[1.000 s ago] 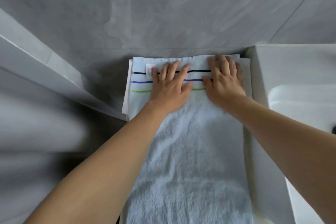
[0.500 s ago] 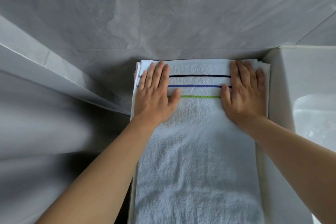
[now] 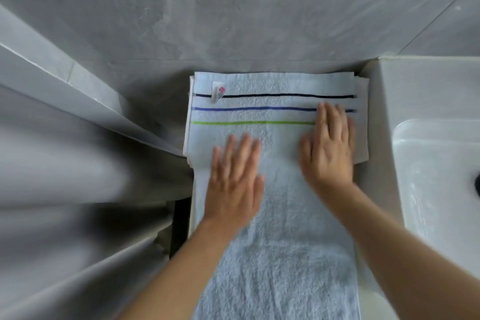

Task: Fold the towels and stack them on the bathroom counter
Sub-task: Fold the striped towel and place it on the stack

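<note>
Head view shows a pale blue towel [image 3: 280, 228] laid lengthwise on a narrow worktop [image 3: 374, 101], its far end at twelve o'clock against the grey wall [image 3: 233, 8] and its near end running off the frame at six o'clock. Three stripes cross the far end, black, blue and green, with a small label [image 3: 217, 93] at the eleven o'clock corner. Edges of other folded cloth [image 3: 361, 122] show beneath it at three and nine o'clock, so it seems to lie on a stack that has been started.

The left hand [image 3: 233, 179] lies flat at the towel's middle, fingers straight and slightly spread, holding nothing. The right hand [image 3: 328, 148] lies flat at two o'clock from it, fingertips over the blue stripe, fingers likewise straight; its grip is spread, not pinching. Both palms press down, likely to flatten the pile and keep the edges square before the long near part is folded over.

A white sink [image 3: 436, 176] sits at three o'clock, just beside the towel, so a loose edge might slide toward the basin.
</note>
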Available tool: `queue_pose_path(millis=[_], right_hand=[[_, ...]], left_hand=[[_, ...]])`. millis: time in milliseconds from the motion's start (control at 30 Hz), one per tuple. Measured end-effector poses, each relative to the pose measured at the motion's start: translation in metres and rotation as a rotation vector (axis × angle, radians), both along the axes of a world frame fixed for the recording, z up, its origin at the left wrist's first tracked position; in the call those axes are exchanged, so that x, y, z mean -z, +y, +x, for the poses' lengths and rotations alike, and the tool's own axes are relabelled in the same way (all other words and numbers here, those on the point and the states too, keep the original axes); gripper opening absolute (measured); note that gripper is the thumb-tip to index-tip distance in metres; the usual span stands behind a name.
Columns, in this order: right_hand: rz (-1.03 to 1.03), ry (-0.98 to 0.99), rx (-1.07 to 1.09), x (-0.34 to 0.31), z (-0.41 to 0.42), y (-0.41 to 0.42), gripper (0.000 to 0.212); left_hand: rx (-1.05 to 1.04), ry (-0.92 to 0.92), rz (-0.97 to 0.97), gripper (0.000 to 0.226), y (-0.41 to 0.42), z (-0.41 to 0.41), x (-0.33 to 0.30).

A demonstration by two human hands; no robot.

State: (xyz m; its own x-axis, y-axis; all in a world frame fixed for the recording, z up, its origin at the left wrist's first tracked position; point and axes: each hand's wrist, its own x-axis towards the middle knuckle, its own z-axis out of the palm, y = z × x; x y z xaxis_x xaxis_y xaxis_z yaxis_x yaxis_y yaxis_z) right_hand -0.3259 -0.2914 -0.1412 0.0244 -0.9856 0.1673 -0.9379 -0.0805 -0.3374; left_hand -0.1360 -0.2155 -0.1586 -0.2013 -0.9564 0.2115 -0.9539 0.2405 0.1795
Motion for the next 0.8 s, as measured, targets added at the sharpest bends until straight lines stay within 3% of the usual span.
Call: queue_pose_path(millis=[67, 133, 300, 467, 800], right_hand=[[-0.060, -0.046, -0.175, 0.012, 0.010, 0.060, 0.059], [-0.028, -0.024, -0.331, 0.028, 0.007, 0.096, 0.055], [0.142, 0.084, -0.572, 0.058, -0.012, 0.108, 0.049], [0.268, 0.151, -0.441, 0.060, -0.011, 0.104, 0.060], [0.238, 0.229, -0.381, 0.064, -0.012, 0.102, 0.063]], left_hand=[[0.127, 0.005, 0.090, 0.061, 0.040, -0.009, 0.016], [0.118, -0.017, 0.221, 0.061, 0.058, -0.008, 0.032], [0.113, -0.080, 0.324, 0.067, 0.047, 0.002, 0.052], [0.090, -0.082, 0.288, 0.071, 0.048, 0.001, 0.055], [0.076, -0.073, 0.310, 0.071, 0.043, 0.000, 0.052]])
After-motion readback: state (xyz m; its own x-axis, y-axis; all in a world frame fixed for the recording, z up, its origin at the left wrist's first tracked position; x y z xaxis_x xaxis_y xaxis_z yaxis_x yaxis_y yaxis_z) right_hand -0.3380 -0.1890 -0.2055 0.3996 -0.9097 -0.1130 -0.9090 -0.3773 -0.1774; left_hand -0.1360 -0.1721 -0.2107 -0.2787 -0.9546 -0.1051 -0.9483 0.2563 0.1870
